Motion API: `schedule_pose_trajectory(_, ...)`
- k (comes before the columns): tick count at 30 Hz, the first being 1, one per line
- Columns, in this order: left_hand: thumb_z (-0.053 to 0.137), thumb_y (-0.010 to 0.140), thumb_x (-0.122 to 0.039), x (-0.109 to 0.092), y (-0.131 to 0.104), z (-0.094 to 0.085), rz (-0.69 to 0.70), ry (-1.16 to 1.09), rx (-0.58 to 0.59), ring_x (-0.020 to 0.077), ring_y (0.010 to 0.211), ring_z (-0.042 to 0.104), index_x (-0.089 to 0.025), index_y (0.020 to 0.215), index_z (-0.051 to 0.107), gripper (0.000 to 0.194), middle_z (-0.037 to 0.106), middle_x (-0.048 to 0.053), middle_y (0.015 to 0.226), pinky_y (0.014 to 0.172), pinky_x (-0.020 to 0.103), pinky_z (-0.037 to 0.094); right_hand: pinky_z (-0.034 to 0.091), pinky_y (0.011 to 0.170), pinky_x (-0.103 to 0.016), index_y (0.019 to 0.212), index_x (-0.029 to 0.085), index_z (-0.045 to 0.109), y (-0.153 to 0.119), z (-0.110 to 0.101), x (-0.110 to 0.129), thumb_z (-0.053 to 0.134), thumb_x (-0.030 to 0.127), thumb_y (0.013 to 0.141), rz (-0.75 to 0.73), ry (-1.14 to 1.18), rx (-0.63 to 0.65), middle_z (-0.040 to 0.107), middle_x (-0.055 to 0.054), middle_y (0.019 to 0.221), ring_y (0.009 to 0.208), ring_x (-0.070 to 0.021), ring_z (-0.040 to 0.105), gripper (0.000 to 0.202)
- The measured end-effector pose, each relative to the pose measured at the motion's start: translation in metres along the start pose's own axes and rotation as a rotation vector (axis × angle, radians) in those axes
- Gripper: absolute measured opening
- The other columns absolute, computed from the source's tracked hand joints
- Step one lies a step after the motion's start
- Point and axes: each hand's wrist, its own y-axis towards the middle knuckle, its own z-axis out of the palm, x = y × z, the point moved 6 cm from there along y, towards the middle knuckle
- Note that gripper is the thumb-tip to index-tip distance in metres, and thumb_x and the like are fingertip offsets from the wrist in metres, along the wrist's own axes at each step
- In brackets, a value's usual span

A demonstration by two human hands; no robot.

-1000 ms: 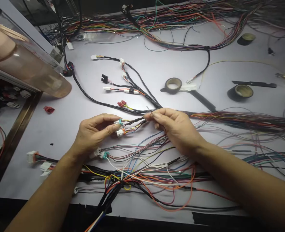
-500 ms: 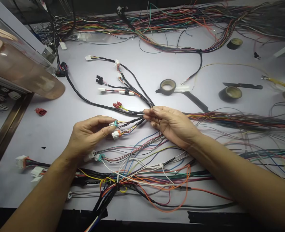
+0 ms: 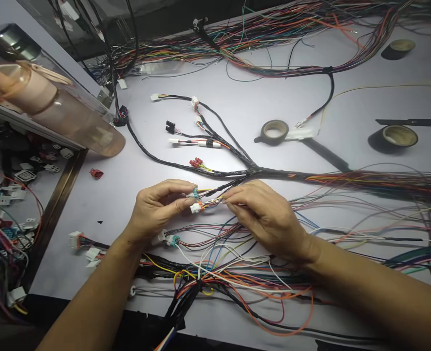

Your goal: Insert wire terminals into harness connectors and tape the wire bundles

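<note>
My left hand (image 3: 160, 207) pinches a small teal-and-white connector (image 3: 195, 193) between thumb and fingers. Just below it sits a white-and-orange connector (image 3: 196, 207) with several coloured wires. My right hand (image 3: 271, 219) is closed at the fingertips on a thin wire (image 3: 218, 200) a short way right of the connectors; its far end is hidden. Both connectors hang on short branches of a black-taped wiring harness (image 3: 273, 172), whose other branches fan to the upper left, with red connectors (image 3: 196, 162) and a black connector (image 3: 170, 127).
A roll of black tape (image 3: 274, 132) lies behind my right hand, another roll (image 3: 393, 138) farther right by a dark blade (image 3: 412, 122). A bottle (image 3: 72, 117) stands at left, beside a tray edge (image 3: 54, 219). Loose wires (image 3: 244, 273) spread across the front.
My right hand has left the harness junction and come down and towards the left hand, now pinching a thin wire. My left hand still holds the teal connector. The view has shifted left.
</note>
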Motion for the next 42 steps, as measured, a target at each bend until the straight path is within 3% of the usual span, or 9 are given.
schedule_pose_trajectory(3, 0.078, 0.071, -0.014, -0.0005, -0.0003, 0.0002, 0.035, -0.033, 0.008, 0.0184, 0.093, 0.068, -0.024, 0.089, 0.076, 0.021, 0.074, 0.005, 0.096, 0.089, 0.035, 0.057, 0.052, 0.087, -0.037, 0.095, 0.018, 0.064, -0.0002, -0.0016, 0.0035, 0.055, 0.012, 0.09, -0.074, -0.084, -0.031, 0.072, -0.008, 0.103, 0.097, -0.0184, 0.063, 0.012)
schedule_pose_trajectory(8, 0.079, 0.069, -0.009, -0.0021, -0.001, 0.0002, 0.091, -0.04, 0.003, 0.0171, 0.094, 0.068, -0.027, 0.089, 0.076, 0.026, 0.074, 0.003, 0.095, 0.09, 0.034, 0.056, 0.051, 0.088, -0.04, 0.093, 0.018, 0.064, -0.0018, 0.0027, 0.0026, 0.055, 0.012, 0.09, -0.095, -0.161, 0.036, 0.07, -0.007, 0.114, 0.103, -0.0209, 0.059, 0.011)
schedule_pose_trajectory(17, 0.079, 0.069, -0.013, -0.0022, -0.0014, 0.0002, 0.079, -0.02, -0.014, 0.0183, 0.093, 0.068, -0.027, 0.087, 0.076, 0.022, 0.074, 0.003, 0.094, 0.09, 0.037, 0.057, 0.05, 0.081, -0.038, 0.089, 0.017, 0.064, -0.0022, 0.0058, 0.0013, 0.054, 0.014, 0.091, -0.09, -0.216, 0.059, 0.071, -0.006, 0.114, 0.099, -0.0219, 0.061, 0.011)
schedule_pose_trajectory(33, 0.077, 0.072, -0.012, -0.0023, -0.0012, 0.0013, 0.042, -0.032, 0.007, 0.0178, 0.094, 0.068, -0.025, 0.091, 0.076, 0.022, 0.074, 0.004, 0.096, 0.088, 0.033, 0.056, 0.048, 0.081, -0.037, 0.09, 0.018, 0.065, -0.0028, 0.006, 0.0011, 0.054, 0.015, 0.091, -0.081, -0.244, 0.067, 0.071, -0.006, 0.113, 0.1, -0.0217, 0.061, 0.012)
schedule_pose_trajectory(42, 0.077, 0.073, -0.02, -0.0025, -0.0019, 0.0028, -0.036, -0.032, -0.028, 0.0187, 0.09, 0.069, -0.022, 0.09, 0.076, 0.017, 0.074, 0.006, 0.094, 0.084, 0.033, 0.058, 0.046, 0.08, -0.036, 0.093, 0.02, 0.064, -0.0031, 0.0051, 0.0018, 0.053, 0.015, 0.092, -0.083, -0.231, 0.053, 0.071, -0.005, 0.112, 0.101, -0.0211, 0.061, 0.012)
